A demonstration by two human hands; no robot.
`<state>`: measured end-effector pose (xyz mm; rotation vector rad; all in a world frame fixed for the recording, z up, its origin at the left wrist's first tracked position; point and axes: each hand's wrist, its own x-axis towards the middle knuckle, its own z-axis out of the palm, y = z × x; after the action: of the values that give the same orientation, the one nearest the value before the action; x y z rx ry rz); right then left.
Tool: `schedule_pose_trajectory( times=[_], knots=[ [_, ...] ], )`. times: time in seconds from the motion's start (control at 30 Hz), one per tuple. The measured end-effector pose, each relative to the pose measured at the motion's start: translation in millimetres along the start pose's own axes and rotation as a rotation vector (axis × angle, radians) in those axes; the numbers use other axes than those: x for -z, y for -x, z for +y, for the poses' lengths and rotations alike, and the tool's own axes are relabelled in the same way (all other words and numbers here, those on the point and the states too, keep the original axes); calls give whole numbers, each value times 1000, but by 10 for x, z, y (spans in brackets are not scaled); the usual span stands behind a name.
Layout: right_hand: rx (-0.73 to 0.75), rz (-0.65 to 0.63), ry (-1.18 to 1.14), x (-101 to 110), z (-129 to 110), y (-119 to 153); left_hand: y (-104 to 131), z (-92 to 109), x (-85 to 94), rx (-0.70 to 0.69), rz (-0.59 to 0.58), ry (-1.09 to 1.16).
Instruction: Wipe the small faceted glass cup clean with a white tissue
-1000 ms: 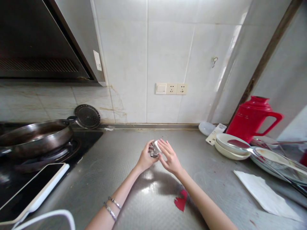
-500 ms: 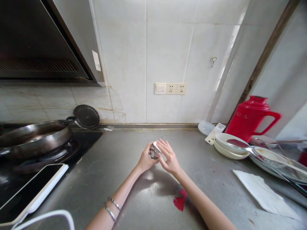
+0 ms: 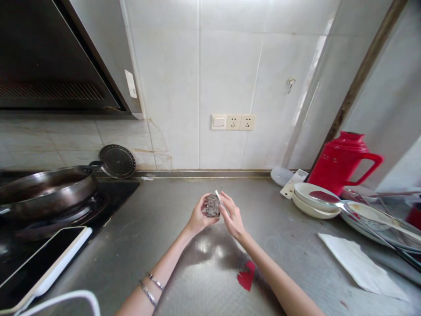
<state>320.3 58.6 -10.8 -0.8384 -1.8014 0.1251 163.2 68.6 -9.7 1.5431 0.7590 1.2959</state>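
My left hand [image 3: 199, 216] is wrapped round a small faceted, greyish see-through glass [image 3: 212, 206], held above the steel counter. Close on its right side is my right hand [image 3: 233, 215], fingers together and slightly bent. A small white piece [image 3: 218, 195], thin and seen nearly edge-on, sticks up between the right fingers and the glass. Whether it is paper or a lid I cannot tell. Two silvery bracelets [image 3: 149, 292] circle my left forearm. Beside my right forearm, a torn red scrap [image 3: 246, 276] lies on the counter.
To the left, a pan [image 3: 49, 188] sits on the stove, with a phone [image 3: 44, 267] and white cable in front. At right stand a red thermos jug [image 3: 342, 162], stacked bowls [image 3: 314, 210] and dishes with utensils. A white napkin [image 3: 362, 267] lies nearer.
My right hand has tilted away from the glass, showing more of its faceted side. The white piece has turned from lying across the glass to nearly upright at its right edge.
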Motion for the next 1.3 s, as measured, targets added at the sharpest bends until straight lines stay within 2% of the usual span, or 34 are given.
schedule_pose_trajectory(
  times=[0.1,0.27,0.43,0.53,0.67,0.77,0.9,1.13,1.3],
  knots=[
    [-14,11,-36,-33,2,24,-13,40,25,2,23,30],
    [33,9,-49,-30,-133,38,-29,54,64,4,32,43],
    [158,-153,1,35,-167,1,-16,28,54,-34,27,-11],
    [97,-176,-12,31,-99,-12,-2,21,39,-11,24,-58],
    [0,-132,-50,0,-31,4,6,18,40,5,16,-83],
    [32,-105,-65,-18,-55,31,-2,-1,65,-4,47,-80],
    [62,-134,-93,-33,-92,42,-6,-33,85,-17,57,-82],
    [-210,-58,-207,-77,51,50,2,-66,55,17,-6,-83],
    [-156,-72,-200,-195,49,158,-50,-47,143,8,66,-63]
  ],
)
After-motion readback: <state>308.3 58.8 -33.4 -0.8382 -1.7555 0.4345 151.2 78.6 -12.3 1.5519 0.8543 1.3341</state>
